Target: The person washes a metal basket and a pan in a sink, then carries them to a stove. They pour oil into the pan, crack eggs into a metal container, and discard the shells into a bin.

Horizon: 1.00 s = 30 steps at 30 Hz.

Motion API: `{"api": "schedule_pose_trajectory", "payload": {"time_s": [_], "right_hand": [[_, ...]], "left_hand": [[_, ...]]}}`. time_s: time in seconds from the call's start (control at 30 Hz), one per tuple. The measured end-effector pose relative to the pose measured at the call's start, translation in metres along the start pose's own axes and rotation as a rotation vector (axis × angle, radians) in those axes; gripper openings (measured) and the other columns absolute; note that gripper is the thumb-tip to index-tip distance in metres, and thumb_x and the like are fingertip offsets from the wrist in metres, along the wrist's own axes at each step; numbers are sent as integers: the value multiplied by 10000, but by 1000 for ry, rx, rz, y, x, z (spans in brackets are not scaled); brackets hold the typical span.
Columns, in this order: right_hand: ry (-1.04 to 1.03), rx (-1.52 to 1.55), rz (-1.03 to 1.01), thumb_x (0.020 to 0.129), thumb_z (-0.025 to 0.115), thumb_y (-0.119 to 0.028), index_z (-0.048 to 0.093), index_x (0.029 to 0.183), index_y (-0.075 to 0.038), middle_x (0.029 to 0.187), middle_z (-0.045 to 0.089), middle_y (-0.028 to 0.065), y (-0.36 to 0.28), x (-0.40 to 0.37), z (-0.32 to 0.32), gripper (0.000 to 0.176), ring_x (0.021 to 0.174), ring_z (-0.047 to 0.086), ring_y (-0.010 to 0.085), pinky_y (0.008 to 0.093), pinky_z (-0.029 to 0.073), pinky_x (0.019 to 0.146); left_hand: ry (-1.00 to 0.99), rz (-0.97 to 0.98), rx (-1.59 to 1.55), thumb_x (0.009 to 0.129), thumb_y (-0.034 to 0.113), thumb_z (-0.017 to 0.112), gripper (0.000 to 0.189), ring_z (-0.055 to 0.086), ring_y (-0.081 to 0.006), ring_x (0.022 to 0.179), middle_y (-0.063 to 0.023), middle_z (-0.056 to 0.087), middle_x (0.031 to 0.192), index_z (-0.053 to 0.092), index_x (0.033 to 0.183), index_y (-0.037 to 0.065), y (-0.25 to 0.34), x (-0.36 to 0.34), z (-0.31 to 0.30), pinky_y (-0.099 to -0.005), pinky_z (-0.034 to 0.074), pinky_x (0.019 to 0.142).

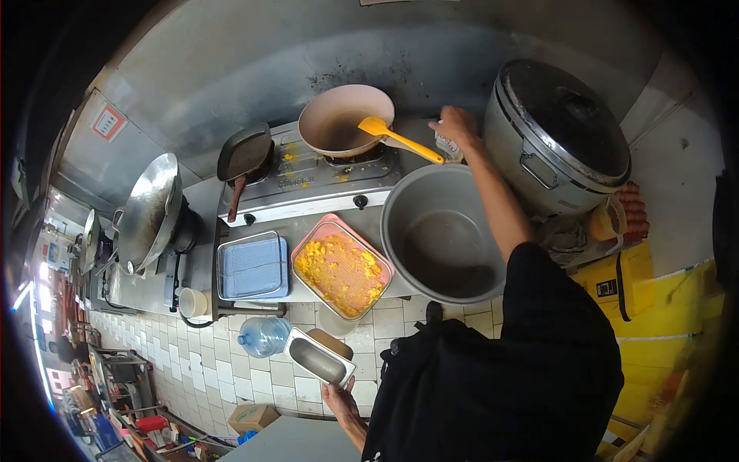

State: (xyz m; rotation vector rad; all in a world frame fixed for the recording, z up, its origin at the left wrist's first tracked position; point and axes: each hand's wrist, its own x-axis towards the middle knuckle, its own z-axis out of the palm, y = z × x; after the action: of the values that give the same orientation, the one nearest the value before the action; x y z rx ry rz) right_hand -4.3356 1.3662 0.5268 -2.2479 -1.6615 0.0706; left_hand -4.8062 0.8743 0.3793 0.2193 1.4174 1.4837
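Observation:
My right hand (456, 127) reaches across to the back of the stove and grips a small bottle or container (446, 145) beside the yellow spatula (402, 137) that rests in the beige frying pan (339, 117). Down low, my left hand (339, 399) holds an empty rectangular steel container (319, 360) over the tiled floor. A pink tray (342, 264) of yellow scrambled egg lies on the counter between the two hands.
A big empty grey basin (445, 235) sits right of the tray, a large lidded rice cooker (560, 135) behind it. A steel tray with a blue cloth (252, 266), a square black pan (245, 154), a wok (148, 209), a cup (192, 302) and a water jug (263, 336) lie to the left.

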Motion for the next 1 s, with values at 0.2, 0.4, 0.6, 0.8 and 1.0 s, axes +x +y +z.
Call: {"api": "schedule_pose_trajectory", "payload": {"time_s": [0.2,0.4,0.6,0.8,1.0], "right_hand": [[-484,14,224,787,741,-286,698,964,24,891,715,168,68,-1,24,359,728,709,268,333,567,632],[-147,89,76,746,725,-213,706,993,-1,948,693,227,87,40,52,326,926,685,349,412,549,822],[134,173,-55,781,711,-325,721,948,-83,959,697,181,22,43,-83,294,932,664,378,455,528,791],[501,327,-193,909,563,-454,681,905,-31,917,668,196,26,66,-30,439,852,626,433,499,494,739],[476,226,-383,970,479,-381,661,1002,-35,918,663,214,-22,74,-45,392,869,627,428,506,491,750]], "left_hand": [[73,11,-53,958,143,497,283,651,-252,960,-132,629,1107,552,1213,31,-12,-8,18,-453,598,775],[90,10,-74,949,135,489,298,647,-254,969,-121,628,1100,539,1226,37,-21,-16,31,-458,597,776],[88,24,-66,942,132,496,295,652,-252,964,-125,627,1116,549,1219,46,-21,-23,48,-452,600,762],[102,49,-120,971,239,527,339,647,-224,997,-100,624,1137,530,1258,60,-24,-9,46,-463,590,779],[112,95,-207,978,184,490,281,647,-219,983,-90,630,1095,542,1217,46,-15,25,27,-466,583,800]]}}
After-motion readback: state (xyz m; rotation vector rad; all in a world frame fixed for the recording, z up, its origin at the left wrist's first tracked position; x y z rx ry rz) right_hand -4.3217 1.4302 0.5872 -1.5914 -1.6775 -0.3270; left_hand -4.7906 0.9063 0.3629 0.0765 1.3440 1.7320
